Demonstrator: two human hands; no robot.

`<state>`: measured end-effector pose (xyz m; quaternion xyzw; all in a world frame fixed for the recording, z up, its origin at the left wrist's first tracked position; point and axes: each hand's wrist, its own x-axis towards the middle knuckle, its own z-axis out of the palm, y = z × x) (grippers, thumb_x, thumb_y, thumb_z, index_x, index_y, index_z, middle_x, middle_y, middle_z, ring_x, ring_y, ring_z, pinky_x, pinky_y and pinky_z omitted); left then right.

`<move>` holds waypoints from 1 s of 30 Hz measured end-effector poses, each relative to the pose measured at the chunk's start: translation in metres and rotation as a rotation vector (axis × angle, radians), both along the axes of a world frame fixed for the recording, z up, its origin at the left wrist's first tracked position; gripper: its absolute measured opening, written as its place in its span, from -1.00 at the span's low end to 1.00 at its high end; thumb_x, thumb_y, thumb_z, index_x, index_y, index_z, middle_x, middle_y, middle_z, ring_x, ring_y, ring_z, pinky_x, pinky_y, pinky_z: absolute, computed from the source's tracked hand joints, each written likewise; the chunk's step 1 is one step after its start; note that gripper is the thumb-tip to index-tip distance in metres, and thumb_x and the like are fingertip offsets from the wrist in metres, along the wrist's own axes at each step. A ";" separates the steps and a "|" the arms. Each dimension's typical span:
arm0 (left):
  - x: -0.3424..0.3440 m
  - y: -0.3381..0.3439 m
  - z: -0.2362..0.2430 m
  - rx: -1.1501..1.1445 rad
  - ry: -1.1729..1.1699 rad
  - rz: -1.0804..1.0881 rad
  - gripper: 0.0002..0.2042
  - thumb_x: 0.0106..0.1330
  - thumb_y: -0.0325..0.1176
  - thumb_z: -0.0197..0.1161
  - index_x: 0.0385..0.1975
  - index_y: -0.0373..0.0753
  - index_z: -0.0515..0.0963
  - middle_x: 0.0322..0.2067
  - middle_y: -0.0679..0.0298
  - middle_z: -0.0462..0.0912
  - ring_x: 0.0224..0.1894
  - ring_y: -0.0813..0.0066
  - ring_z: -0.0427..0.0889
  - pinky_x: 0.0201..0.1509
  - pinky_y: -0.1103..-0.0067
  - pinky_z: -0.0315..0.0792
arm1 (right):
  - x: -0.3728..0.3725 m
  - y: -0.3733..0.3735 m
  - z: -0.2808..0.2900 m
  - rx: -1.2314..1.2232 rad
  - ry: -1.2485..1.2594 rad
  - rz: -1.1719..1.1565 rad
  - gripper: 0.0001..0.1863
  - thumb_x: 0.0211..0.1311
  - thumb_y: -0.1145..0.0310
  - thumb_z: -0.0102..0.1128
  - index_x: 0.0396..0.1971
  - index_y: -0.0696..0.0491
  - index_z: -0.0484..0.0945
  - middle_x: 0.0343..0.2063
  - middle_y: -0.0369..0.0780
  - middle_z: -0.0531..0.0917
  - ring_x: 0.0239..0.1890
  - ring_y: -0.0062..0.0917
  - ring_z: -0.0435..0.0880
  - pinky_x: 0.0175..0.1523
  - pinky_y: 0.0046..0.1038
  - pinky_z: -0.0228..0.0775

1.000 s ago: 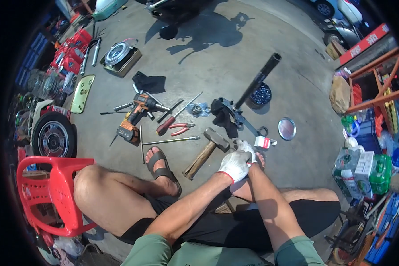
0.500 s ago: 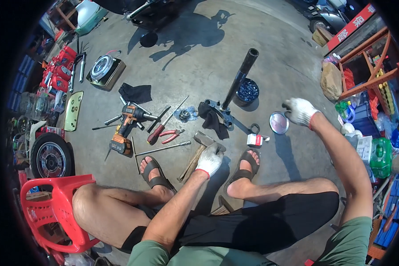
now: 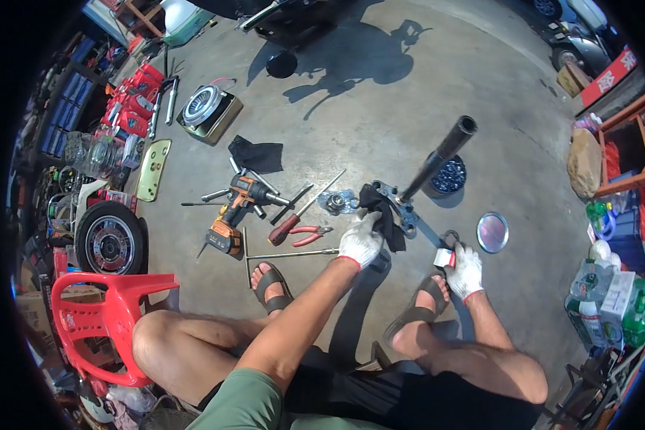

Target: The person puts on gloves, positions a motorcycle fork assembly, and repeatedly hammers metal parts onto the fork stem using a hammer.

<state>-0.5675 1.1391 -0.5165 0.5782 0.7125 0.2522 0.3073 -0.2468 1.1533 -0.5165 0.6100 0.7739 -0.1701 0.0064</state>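
My gloved left hand (image 3: 362,240) is at the black cloth (image 3: 387,215), its curled fingers on the cloth's left edge. The cloth is draped over a dark metal fitting (image 3: 406,215) from which a thick black tube (image 3: 437,161) rises. Beside that hand a hammer head (image 3: 381,261) shows in part; my forearm hides its handle. My gloved right hand (image 3: 467,272) is closed round a small white and red box (image 3: 444,258), low over the floor by my right foot. A metal ring (image 3: 451,235) lies just beyond the box. Right of it is a shiny round dish (image 3: 493,232).
Left of the cloth lie a cordless drill (image 3: 244,201), a screwdriver (image 3: 294,222), red pliers (image 3: 312,235) and a T-handle wrench (image 3: 294,254). A tub of dark blue bits (image 3: 448,175) stands behind the tube. A red chair (image 3: 115,330) and wheel (image 3: 109,240) are at left.
My left hand has left the hammer and reached forward to the black cloth. My right hand has come down from beside the round dish and closed on the small box. The whole view has shifted.
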 end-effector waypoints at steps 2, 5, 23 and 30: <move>-0.003 0.004 -0.006 0.058 0.072 -0.034 -0.54 0.28 -0.35 0.13 0.23 -0.09 0.50 0.24 -0.05 0.50 0.23 -0.09 0.52 0.28 0.23 0.44 | -0.001 -0.004 -0.007 0.054 0.004 -0.011 -0.36 0.02 0.32 0.39 0.17 0.12 0.47 -0.02 -0.03 0.57 0.05 -0.10 0.53 0.17 -0.09 0.34; -0.007 0.011 -0.016 -0.022 0.085 -0.117 -0.56 0.26 -0.35 0.15 0.18 -0.13 0.54 0.24 -0.02 0.51 0.24 -0.08 0.50 0.31 0.23 0.41 | 0.003 -0.008 0.000 0.053 -0.016 -0.006 -0.42 0.05 0.32 0.38 0.12 0.13 0.48 -0.09 -0.02 0.58 -0.01 -0.10 0.54 0.13 -0.09 0.33; -0.192 -0.036 -0.050 -0.042 0.631 0.432 -0.66 0.28 -0.25 0.23 0.03 -0.16 0.55 -0.09 0.00 0.63 0.01 0.02 0.60 0.12 0.17 0.47 | -0.002 -0.035 0.015 0.229 0.441 -0.392 -0.49 0.23 0.57 0.20 0.22 0.18 0.45 0.01 -0.02 0.56 0.10 -0.15 0.54 0.22 -0.21 0.36; -0.219 -0.013 -0.036 -0.386 0.583 0.305 -0.63 0.32 -0.18 0.26 0.05 -0.21 0.54 -0.02 -0.04 0.65 0.04 -0.06 0.63 0.13 0.20 0.50 | -0.053 -0.037 0.026 0.099 0.562 -0.310 -0.48 0.16 0.57 0.19 0.19 0.21 0.46 0.00 -0.02 0.55 0.07 -0.18 0.55 0.19 -0.25 0.40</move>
